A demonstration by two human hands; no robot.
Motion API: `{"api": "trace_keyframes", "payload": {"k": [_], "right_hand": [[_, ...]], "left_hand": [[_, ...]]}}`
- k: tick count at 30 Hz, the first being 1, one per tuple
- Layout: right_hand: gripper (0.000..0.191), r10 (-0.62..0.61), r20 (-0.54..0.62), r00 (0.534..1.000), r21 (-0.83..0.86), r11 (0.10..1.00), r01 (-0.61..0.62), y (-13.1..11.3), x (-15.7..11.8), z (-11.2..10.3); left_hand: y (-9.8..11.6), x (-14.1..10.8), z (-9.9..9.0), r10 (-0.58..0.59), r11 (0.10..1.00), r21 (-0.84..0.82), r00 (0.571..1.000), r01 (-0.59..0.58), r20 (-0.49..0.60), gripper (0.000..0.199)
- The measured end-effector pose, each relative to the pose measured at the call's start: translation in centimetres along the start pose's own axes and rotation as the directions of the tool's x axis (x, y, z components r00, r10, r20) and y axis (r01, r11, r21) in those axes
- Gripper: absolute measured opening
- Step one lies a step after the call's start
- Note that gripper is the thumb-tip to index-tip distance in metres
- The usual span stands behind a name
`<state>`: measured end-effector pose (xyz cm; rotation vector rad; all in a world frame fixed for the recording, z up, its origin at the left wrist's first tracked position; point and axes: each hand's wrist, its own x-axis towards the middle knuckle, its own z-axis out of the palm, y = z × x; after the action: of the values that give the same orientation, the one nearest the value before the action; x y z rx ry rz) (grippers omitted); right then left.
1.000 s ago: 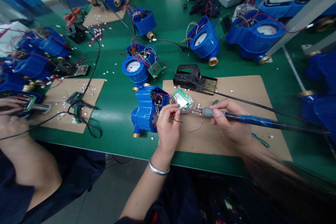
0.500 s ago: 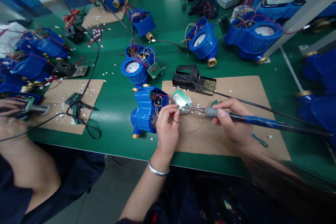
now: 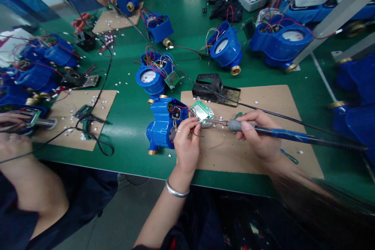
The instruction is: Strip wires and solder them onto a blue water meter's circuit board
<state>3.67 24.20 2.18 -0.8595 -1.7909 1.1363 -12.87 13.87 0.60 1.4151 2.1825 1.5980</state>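
In my right hand (image 3: 258, 133) is a soldering iron (image 3: 234, 125), gripped like a pen by its grey collar. Its tip points left and meets the lower edge of a small green circuit board (image 3: 202, 110) with a display. My left hand (image 3: 187, 136) pinches a thin wire (image 3: 195, 122) against that same edge; the exact contact spot is too small to make out. Left of the board stands a blue water meter (image 3: 162, 127) with brass ends, and red, black and yellow wires run from its open housing. A silver bangle circles my left wrist.
Behind the board, a black soldering iron stand (image 3: 216, 90) sits on the cardboard sheet (image 3: 263, 97). A green-handled tool (image 3: 289, 157) lies at right. More meters (image 3: 225, 47) stand further back. A black cable (image 3: 278, 112) crosses the bench. At left, a co-worker's hands (image 3: 13, 133) work.
Both hands keep almost the same pose, with the iron's tip still at the board's edge. The whole view has shifted very slightly.
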Motion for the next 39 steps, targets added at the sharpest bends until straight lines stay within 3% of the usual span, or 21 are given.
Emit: {"api": "trace_keyframes", "payload": {"k": [7, 16, 27, 33, 39], "right_hand": [[0.008, -0.141, 0.047, 0.989, -0.189, 0.971, 0.147, -0.7, 0.2, -0.1], [0.006, -0.198, 0.079, 0.977, -0.217, 0.953, 0.211, -0.8, 0.5, 0.0], [0.007, -0.157, 0.063, 0.986, -0.200, 0.965, 0.166, -0.7, 0.2, -0.2], [0.010, -0.062, 0.004, 0.998, -0.084, 0.995, 0.062, 0.0, -0.3, -0.2], [0.007, -0.069, 0.005, 0.998, -0.087, 0.994, 0.069, -0.1, -0.2, -0.3]], "left_hand": [[0.3, -0.1, 0.1, 0.030, 0.998, 0.048, 1.000, -0.030, -0.008, 0.008], [0.4, 0.1, 0.3, 0.024, 0.998, 0.066, 1.000, -0.023, -0.015, 0.007], [0.6, 0.2, 0.3, -0.009, 0.999, 0.041, 1.000, 0.010, -0.013, 0.008], [0.7, 0.2, 0.2, -0.038, 0.999, 0.016, 0.999, 0.038, -0.015, 0.009], [0.7, 0.2, 0.2, -0.071, 0.997, 0.009, 0.997, 0.071, -0.028, 0.013]]}}
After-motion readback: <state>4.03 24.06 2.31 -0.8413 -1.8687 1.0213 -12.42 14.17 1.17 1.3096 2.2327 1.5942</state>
